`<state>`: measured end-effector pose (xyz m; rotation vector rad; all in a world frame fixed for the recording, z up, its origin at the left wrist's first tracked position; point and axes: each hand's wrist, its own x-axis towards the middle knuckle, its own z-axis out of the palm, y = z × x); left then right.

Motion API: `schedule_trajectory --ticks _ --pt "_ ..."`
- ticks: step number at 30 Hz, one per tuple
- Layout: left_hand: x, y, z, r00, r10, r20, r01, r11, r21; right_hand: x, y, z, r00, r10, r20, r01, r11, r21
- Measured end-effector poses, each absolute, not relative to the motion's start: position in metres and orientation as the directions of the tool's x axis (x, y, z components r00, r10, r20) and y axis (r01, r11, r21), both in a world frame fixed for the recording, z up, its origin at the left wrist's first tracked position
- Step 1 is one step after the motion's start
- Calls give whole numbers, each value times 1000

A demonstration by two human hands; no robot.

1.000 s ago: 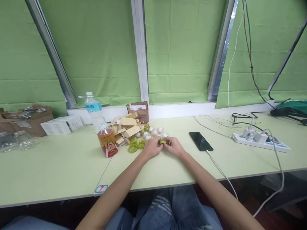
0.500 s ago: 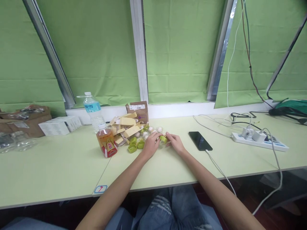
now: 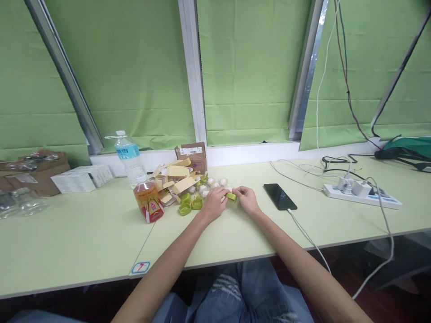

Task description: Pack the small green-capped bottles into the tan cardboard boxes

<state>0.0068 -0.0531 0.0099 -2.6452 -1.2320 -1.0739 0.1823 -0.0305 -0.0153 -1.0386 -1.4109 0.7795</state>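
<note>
Between my two hands is a small green plastic cup-like piece (image 3: 231,196), pinched from both sides just above the table. My left hand (image 3: 214,202) closes its fingers on the left end, and my right hand (image 3: 247,200) grips the right end with thumb and fingers. Just left of my left hand lie several similar green pieces, among them an open one (image 3: 185,209). Behind my hands are several white rounded pieces (image 3: 222,181) in clear plastic. Their exact kind is too small to tell.
A heap of small cream boxes (image 3: 183,185) lies left of my hands, before a brown carton (image 3: 191,154). Left of it stand a drink bottle (image 3: 149,200) and a water bottle (image 3: 128,157). To the right are a phone (image 3: 280,196) on a cable and a power strip (image 3: 365,197).
The green piece has turned slightly between my fingers and shows more of its side. Both hands stay in nearly the same place, while the whole view has shifted a little.
</note>
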Motion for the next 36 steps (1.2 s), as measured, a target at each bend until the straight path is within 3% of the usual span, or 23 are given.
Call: schedule_trajectory --ticks 5,8,11,16,21,36 --pt "9 -57 5 440 639 631 710 -678 192 191 -29 -15 241 906 348 52 346 -937" --pt "9 -53 -2 462 668 583 731 -660 176 198 -24 -14 337 921 195 -179 266 -947" --pt "9 -45 -8 489 707 511 730 -652 203 202 -18 -13 322 947 -23 -453 133 -881" --pt "9 -39 -7 541 673 505 661 -711 239 205 -14 -13 262 957 -123 -586 56 -808" --pt "10 -55 4 507 660 555 606 -731 315 203 -16 -13 191 971 -140 -624 10 -781" --pt "9 -58 8 439 804 400 627 -594 504 197 -26 -7 135 988 -75 -539 10 -842"
